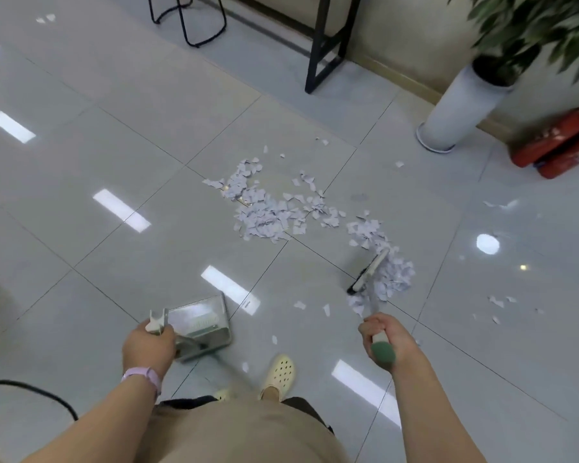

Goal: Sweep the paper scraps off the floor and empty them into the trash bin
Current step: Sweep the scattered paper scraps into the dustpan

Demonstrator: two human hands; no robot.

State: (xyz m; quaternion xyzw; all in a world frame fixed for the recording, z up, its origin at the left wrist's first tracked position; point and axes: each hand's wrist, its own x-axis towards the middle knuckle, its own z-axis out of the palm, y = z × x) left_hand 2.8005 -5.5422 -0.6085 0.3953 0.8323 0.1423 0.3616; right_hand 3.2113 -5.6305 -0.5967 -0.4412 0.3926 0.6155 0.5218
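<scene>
White paper scraps [271,208] strewn beside broom [368,274]

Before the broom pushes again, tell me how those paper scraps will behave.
The paper scraps look small, thin and torn, so they are probably very light and may scatter rather than slide together. The floor is glossy tile, so they should slip easily ahead of the broom. Strays already lie apart from the heap, so short strokes toward the dustpan seem safer.

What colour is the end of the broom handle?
Dark green, on the broom handle gripped by the right hand; head view.
</scene>
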